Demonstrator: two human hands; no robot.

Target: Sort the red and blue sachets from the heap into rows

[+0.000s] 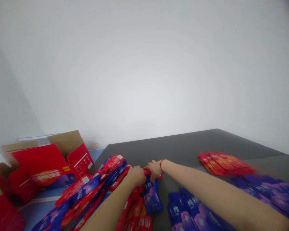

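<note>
My left hand is closed over the top ends of several red pouches, its fingertips partly hidden. Right beside it, my right hand, with a red cord on the wrist, grips the upper end of a blue pouch that has a purple picture and white lettering. The pouch hangs down over the dark table, next to the red ones. Left of my hands lies a long, mixed heap of red and blue pouches.
Open red cardboard boxes stand at the left on a blue surface. On the dark table, red pouches lie fanned at the right. Blue pouches lie in front, and more blue pouches at the far right. A pale wall rises behind.
</note>
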